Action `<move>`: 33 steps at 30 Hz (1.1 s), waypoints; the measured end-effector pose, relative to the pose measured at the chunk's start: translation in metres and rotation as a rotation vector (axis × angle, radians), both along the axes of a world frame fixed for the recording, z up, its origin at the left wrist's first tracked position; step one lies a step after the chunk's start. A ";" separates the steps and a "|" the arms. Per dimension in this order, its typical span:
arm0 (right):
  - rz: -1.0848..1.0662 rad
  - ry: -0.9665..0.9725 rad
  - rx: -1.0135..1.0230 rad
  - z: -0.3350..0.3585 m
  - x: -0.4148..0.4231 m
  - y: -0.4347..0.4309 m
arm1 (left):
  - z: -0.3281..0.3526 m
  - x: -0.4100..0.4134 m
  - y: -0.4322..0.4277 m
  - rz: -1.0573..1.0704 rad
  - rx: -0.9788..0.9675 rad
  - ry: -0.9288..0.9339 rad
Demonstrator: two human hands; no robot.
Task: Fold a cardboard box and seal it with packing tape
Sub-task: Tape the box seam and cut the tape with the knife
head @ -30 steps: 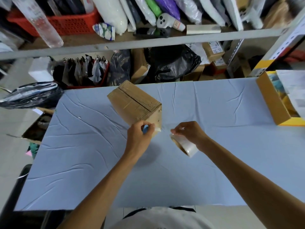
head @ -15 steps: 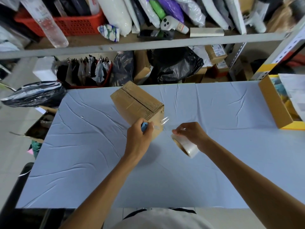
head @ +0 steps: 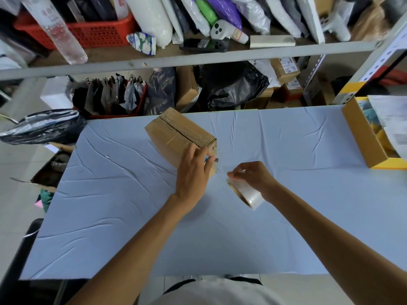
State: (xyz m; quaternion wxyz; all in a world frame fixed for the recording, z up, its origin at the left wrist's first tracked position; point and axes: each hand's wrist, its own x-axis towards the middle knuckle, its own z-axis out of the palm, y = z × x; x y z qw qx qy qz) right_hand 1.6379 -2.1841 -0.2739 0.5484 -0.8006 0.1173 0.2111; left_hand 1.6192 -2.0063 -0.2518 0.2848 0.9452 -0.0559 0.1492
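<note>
pinching a blue cutter (head: pixel 207 159) beside the cardboard box (head: pixel 176 133), left hand (head: pixel 193 172); right hand (head: pixel 253 176) gripping the tape roll (head: pixel 251 195)

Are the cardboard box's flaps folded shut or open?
Shut: both flaps lie flat, meeting along a seam on the cardboard box.

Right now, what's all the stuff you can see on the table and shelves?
cardboard box: one, brown, flaps closed, far middle of table
tape roll: one, clear, in the right hand, near the box's near corner
blue-handled tool: one, blue, in the left hand, at the box's near corner
table: one, pale blue cloth cover
open box: one, brown with yellow edge, table's right side
red basket: one, top shelf, left
clear bottle: one, top shelf, left
black bags: several, under the shelf and left of the table
left hand: grips the tool
right hand: holds the roll
</note>
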 end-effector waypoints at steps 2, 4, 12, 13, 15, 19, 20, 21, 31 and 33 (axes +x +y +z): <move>0.001 -0.001 -0.006 0.000 0.000 -0.001 | -0.004 0.005 0.001 -0.002 0.001 -0.040; 0.001 -0.004 -0.009 0.001 -0.001 -0.001 | -0.007 0.011 0.002 -0.020 0.009 -0.068; 0.005 0.001 -0.001 0.006 -0.003 0.000 | -0.021 0.017 0.000 -0.035 -0.162 0.006; 0.006 0.002 0.000 0.007 -0.003 0.001 | -0.023 0.016 0.000 -0.034 -0.181 0.007; 0.010 0.004 0.004 0.008 -0.003 0.002 | -0.026 0.015 0.000 -0.020 -0.196 0.015; 0.020 -0.004 0.003 0.011 -0.003 0.004 | -0.028 0.018 -0.002 0.022 -0.182 -0.003; 0.019 -0.004 0.007 0.011 -0.002 0.004 | -0.029 0.018 -0.002 0.025 -0.186 -0.005; 0.017 -0.002 0.011 0.011 -0.002 0.004 | -0.029 0.019 -0.002 0.028 -0.192 -0.006; 0.039 0.021 0.020 0.010 -0.002 0.005 | -0.031 0.017 0.008 -0.049 -0.108 0.023; 0.091 0.006 -0.044 0.009 -0.001 0.002 | -0.031 0.018 0.013 -0.051 -0.106 0.035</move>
